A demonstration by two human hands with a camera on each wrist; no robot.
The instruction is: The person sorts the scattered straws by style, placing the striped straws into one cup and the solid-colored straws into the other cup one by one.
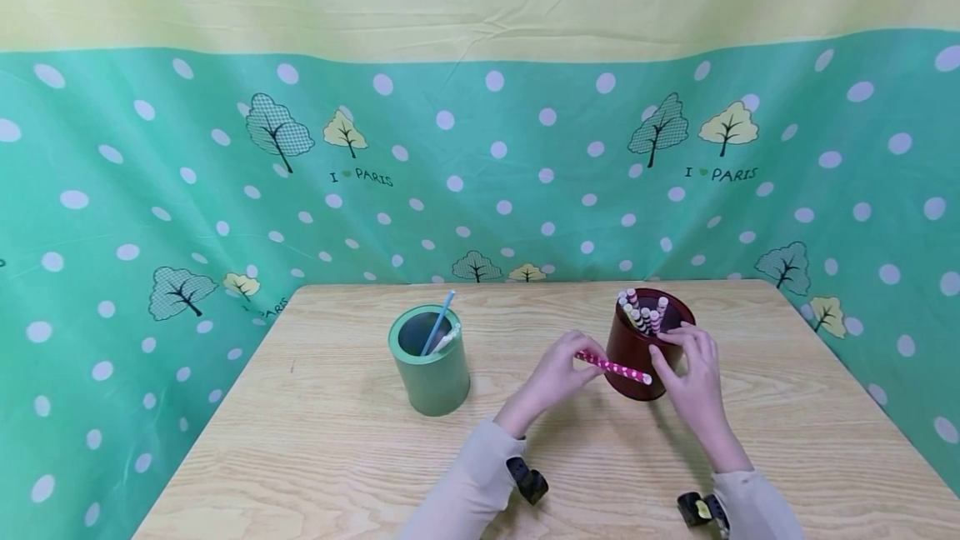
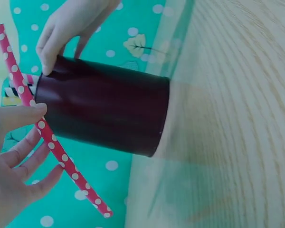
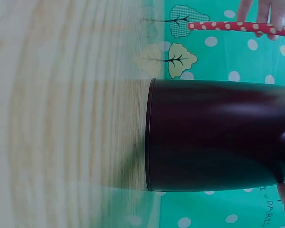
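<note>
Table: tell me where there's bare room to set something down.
The table is bare left of the green cup and along the near edge there. It's crowded around the dark red cup, where the left hand holds a red dotted straw and the right hand touches the rim.
</note>
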